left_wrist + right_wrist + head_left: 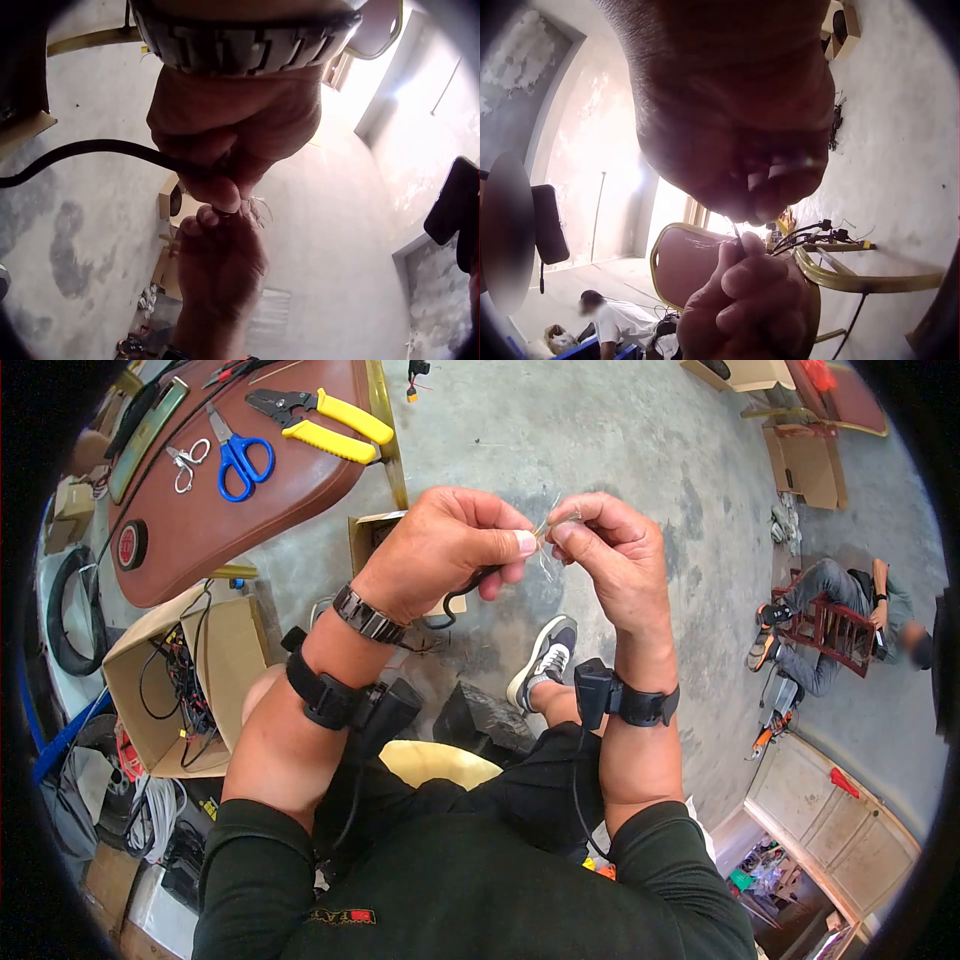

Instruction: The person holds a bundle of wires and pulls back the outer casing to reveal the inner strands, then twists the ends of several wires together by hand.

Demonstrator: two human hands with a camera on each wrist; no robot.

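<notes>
My left hand [425,560] grips a black cable [97,146] near its end, thumb and index finger pinching close to the stripped tip. Thin, pale loose strands [546,565] fan out between the two hands. Facing it, my right hand [625,565] pinches fine wires [568,517] between thumb and fingertip. In the left wrist view the fingertips of both hands nearly meet, and the cable curves off to the left. The right wrist view has my right fingertips mostly hidden in shadow, just above the left hand [742,300].
On a brown chair seat [290,505] lie yellow-handled wire strippers [330,447], blue scissors [238,460], small folding scissors [184,468] and a black roll [131,545]. A cardboard box [235,640] of cables stands at left. Another person [830,590] sits at right.
</notes>
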